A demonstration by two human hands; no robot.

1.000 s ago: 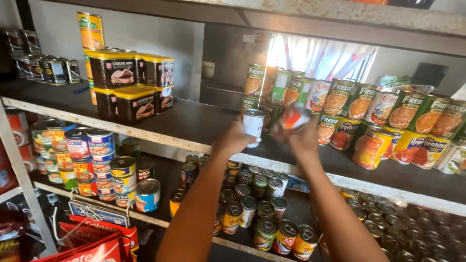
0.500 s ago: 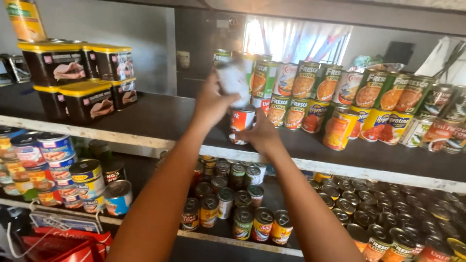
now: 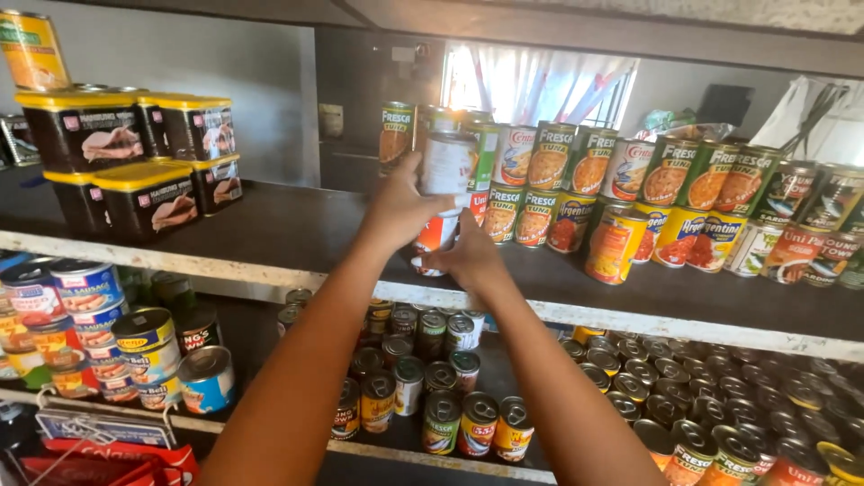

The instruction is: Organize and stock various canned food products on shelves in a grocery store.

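My left hand [image 3: 396, 211] grips a white-labelled can [image 3: 447, 164] and holds it up in front of the stacked cans on the dark middle shelf [image 3: 297, 225]. Just below it, my right hand [image 3: 470, 258] is closed on a red and white can [image 3: 436, 236] standing on the shelf. Both cans are at the left end of a two-high row of green, red and yellow tinned fish cans [image 3: 621, 193]. My fingers hide part of each can.
Black tins with yellow lids [image 3: 135, 148] are stacked at the left of the same shelf. The lower shelf holds blue-labelled cans [image 3: 108, 337] at left and many small cans [image 3: 432, 378] toward the right. A window with a curtain [image 3: 540, 85] is behind.
Both hands have shifted with the two cans toward the left end of the can row. The left hand has lifted the white can higher, above the red and white one.
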